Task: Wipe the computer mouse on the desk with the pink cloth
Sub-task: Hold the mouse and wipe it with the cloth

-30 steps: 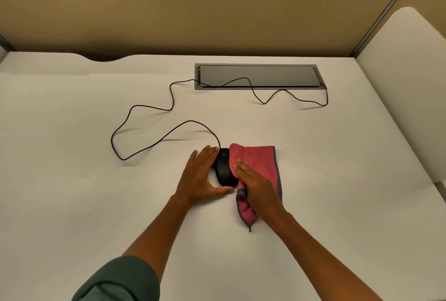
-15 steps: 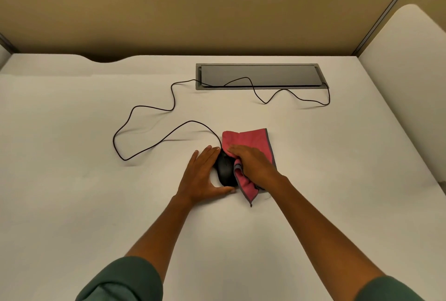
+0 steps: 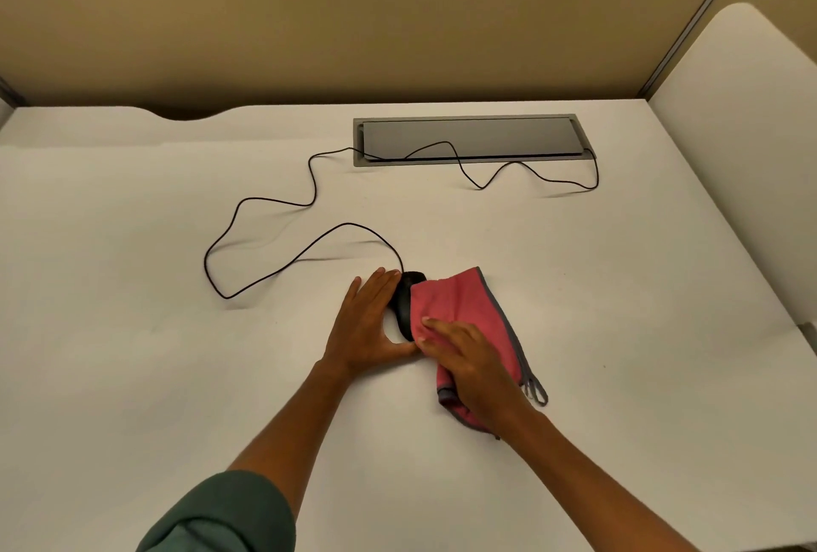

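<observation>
A black wired computer mouse (image 3: 403, 299) lies on the white desk (image 3: 132, 352), and the pink cloth covers its right half. My left hand (image 3: 369, 323) rests flat against the mouse's left side, with the thumb curled under its near end. The pink cloth (image 3: 464, 312), edged in grey, drapes over the mouse and spreads to the right. My right hand (image 3: 468, 366) presses down on the near part of the cloth, fingertips at the mouse's near right edge. The cloth's lower end bunches under that hand.
The mouse's black cable (image 3: 274, 237) loops across the desk to a grey cable tray (image 3: 468, 140) set in the desk top at the back. A beige partition (image 3: 353, 21) stands behind the desk. A second white surface (image 3: 751, 109) adjoins on the right.
My right hand has slid back toward me with the cloth, from the mouse's far end to its near end. The cloth has spread out wider to the right. The left hand stays put.
</observation>
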`<state>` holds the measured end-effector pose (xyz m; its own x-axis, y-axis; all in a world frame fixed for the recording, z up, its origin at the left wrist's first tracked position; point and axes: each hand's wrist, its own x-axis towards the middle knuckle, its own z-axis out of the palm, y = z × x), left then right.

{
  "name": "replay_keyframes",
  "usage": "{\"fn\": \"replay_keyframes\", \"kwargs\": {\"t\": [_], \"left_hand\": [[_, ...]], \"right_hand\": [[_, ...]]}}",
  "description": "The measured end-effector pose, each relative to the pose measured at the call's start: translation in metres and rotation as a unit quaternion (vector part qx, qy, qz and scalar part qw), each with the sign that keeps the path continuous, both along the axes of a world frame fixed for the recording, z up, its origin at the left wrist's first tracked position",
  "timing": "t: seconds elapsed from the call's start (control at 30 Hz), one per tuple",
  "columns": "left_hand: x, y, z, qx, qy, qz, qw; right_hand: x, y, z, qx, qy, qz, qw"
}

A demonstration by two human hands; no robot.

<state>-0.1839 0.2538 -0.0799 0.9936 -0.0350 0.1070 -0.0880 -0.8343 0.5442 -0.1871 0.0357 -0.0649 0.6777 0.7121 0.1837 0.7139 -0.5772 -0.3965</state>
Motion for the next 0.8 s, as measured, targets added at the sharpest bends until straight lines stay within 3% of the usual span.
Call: {"fn": "replay_keyframes", "kwargs": {"t": [0.13,0.27,0.43,0.53,0.8], "left_hand": [[0.001,0.003,-0.003,0.009,0.014,-0.017,1.000],[0.001,0.005,-0.005,-0.007,0.004,-0.014,1.000],[0.002,0.001,0.001,-0.029,-0.007,-0.009,1.000],[0.003,-0.002,0.001,-0.037,-0.008,0.006,0.999],[0.004,0.004,0.000,-0.070,0.008,0.005,0.998]], "right_hand": [[-0.002,0.002,-0.003,-0.005,0.024,0.048,0.999],[0.010,0.006,-0.001,0.004,-0.024,0.080,0.996],[0.021,0.027,0.003,-0.002,-0.116,0.073,0.991],[0.024,0.042,0.006,-0.010,-0.144,0.021,0.989],[0.053,0.083,0.012,-0.131,0.011,-0.051,0.990]]}}
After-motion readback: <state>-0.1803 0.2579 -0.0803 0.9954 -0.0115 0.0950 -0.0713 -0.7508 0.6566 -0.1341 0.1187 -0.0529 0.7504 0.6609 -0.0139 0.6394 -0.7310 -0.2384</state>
